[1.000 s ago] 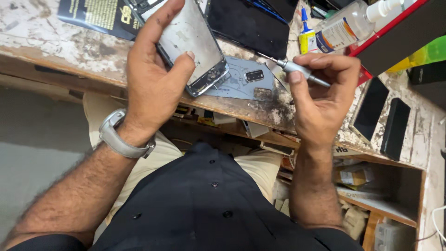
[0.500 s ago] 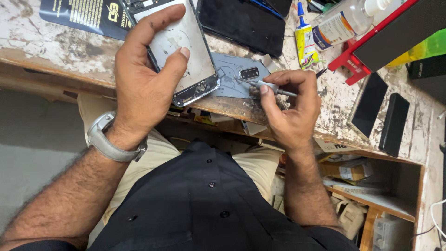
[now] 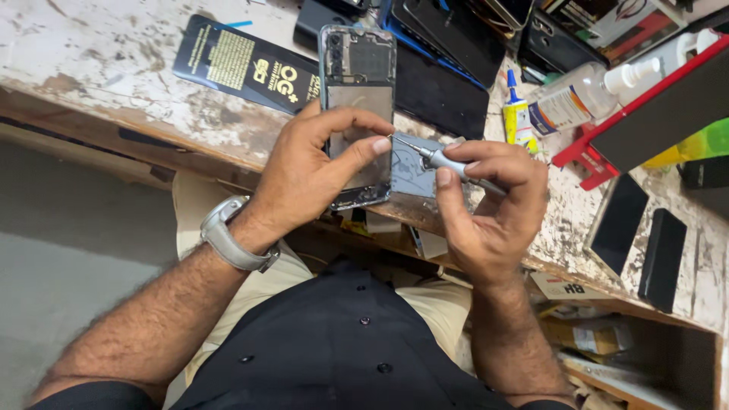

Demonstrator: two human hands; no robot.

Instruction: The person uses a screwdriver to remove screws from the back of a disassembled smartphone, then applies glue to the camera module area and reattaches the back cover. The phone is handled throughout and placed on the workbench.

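My left hand (image 3: 307,178) grips an opened phone (image 3: 357,83) with its back cover off, so the silver inner plate and the dark board at its top show. The phone stands tilted over the worn bench edge. My right hand (image 3: 490,209) pinches a slim silver screwdriver (image 3: 444,161). Its tip meets the phone's right edge, right by my left forefinger. A grey metal-banded watch (image 3: 228,237) sits on my left wrist.
On the scuffed white bench (image 3: 99,61) lie a black and yellow flat packet (image 3: 243,64), a dark mat (image 3: 440,83), a small yellow glue tube (image 3: 518,118), a clear plastic bottle (image 3: 581,99), a red stand (image 3: 600,144) and two dark phones (image 3: 642,235).
The view has pulled back. My left hand turned the phone upright, and my right hand brought the screwdriver tip from the grey pad up to the phone's right edge.
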